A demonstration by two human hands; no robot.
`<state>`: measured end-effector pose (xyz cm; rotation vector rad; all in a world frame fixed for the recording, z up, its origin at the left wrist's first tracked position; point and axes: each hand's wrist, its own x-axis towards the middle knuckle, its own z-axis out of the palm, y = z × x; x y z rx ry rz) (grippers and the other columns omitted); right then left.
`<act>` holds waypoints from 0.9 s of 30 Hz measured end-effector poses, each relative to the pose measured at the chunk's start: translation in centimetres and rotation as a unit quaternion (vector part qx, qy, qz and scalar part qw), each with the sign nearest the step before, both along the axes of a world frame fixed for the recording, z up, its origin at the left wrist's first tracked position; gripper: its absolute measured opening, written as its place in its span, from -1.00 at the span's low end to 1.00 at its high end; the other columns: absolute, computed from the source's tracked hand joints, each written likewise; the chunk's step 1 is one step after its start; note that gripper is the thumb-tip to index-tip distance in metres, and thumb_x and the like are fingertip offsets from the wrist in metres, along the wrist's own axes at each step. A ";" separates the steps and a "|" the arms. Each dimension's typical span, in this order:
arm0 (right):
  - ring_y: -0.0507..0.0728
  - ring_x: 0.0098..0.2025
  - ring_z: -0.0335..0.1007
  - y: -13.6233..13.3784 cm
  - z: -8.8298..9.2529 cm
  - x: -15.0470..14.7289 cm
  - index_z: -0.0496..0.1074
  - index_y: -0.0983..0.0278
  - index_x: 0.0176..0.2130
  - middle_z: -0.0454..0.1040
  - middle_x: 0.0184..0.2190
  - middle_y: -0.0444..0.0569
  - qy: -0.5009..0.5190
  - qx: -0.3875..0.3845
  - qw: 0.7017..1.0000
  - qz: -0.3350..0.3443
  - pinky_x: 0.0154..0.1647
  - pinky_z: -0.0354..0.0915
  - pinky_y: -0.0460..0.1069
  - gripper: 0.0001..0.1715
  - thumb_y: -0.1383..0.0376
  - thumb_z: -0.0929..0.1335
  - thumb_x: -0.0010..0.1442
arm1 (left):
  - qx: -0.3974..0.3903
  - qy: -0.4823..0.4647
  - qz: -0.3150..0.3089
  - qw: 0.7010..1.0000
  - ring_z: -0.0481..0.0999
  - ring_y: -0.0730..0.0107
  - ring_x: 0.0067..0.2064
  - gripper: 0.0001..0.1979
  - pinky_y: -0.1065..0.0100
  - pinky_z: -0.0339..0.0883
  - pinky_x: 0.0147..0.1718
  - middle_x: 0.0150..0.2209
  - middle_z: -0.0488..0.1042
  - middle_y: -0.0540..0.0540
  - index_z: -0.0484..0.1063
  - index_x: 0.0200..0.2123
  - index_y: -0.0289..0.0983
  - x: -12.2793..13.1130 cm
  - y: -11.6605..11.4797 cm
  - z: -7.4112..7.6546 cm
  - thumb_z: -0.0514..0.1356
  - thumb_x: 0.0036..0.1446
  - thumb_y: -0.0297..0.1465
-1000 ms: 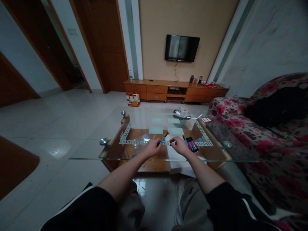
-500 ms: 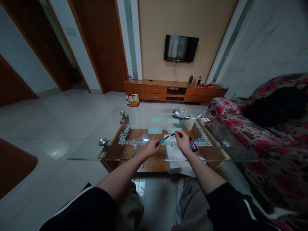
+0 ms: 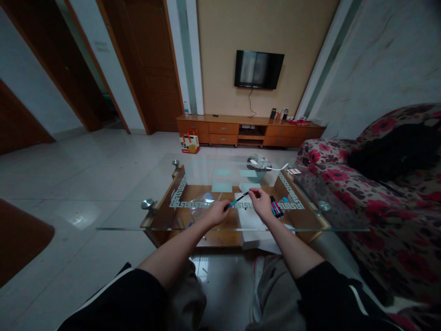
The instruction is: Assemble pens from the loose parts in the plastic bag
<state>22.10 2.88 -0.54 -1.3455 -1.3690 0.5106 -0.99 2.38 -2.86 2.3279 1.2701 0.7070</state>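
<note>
My left hand [image 3: 217,213] is closed around the lower end of a blue pen [image 3: 236,201] held over the glass coffee table [image 3: 161,202]. My right hand [image 3: 261,202] pinches the pen's dark upper tip. Under both hands lies a white sheet of paper [image 3: 248,217]. Just right of my right hand several red, blue and black pens [image 3: 276,207] lie in a row on the glass. A crumpled clear plastic bag [image 3: 200,202] lies left of my left hand.
A small basket with white scraps [image 3: 260,166] stands at the table's far side. A floral sofa [image 3: 386,193] runs along the right. A wooden TV cabinet [image 3: 250,130], a wall TV [image 3: 259,69] and a gift bag [image 3: 190,141] are at the back.
My right hand rose from the paper to the pen's upper tip and pinched it. The left hand kept hold of the pen, which tilted a little flatter.
</note>
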 end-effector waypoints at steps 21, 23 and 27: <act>0.17 -0.30 0.49 0.0 0.0 -0.4 0.54 0.34 -0.19 0.60 -0.29 0.10 0.022 -0.009 1.000 0.016 -0.22 0.39 0.03 -0.57 0.05 0.39 0.12 | -0.003 0.008 0.002 1.000 0.49 0.29 -0.30 -0.82 0.34 0.29 -0.27 -0.35 0.53 -0.05 0.47 -0.23 -0.23 -0.2 0.0 0.0 0.08 0.24 -0.34; 0.15 -0.32 0.48 0.1 -0.2 -0.4 0.54 0.34 -0.18 0.59 -0.29 0.10 0.026 -0.016 0.999 0.019 -0.25 0.39 0.02 -0.57 0.05 0.38 0.12 | -0.001 0.009 0.004 1.000 0.49 0.28 -0.29 -0.82 0.33 0.29 -0.27 -0.34 0.53 -0.06 0.46 -0.23 -0.23 -0.2 0.0 0.0 0.07 0.24 -0.34; 0.15 -0.33 0.47 0.2 -0.4 -0.2 0.54 0.34 -0.18 0.59 -0.30 0.10 0.024 -0.023 0.999 0.019 -0.28 0.39 0.01 -0.57 0.06 0.38 0.12 | -0.003 0.009 0.006 1.000 0.50 0.26 -0.26 -0.82 0.32 0.30 -0.26 -0.33 0.54 -0.07 0.47 -0.22 -0.23 -0.2 0.1 -0.1 0.08 0.24 -0.33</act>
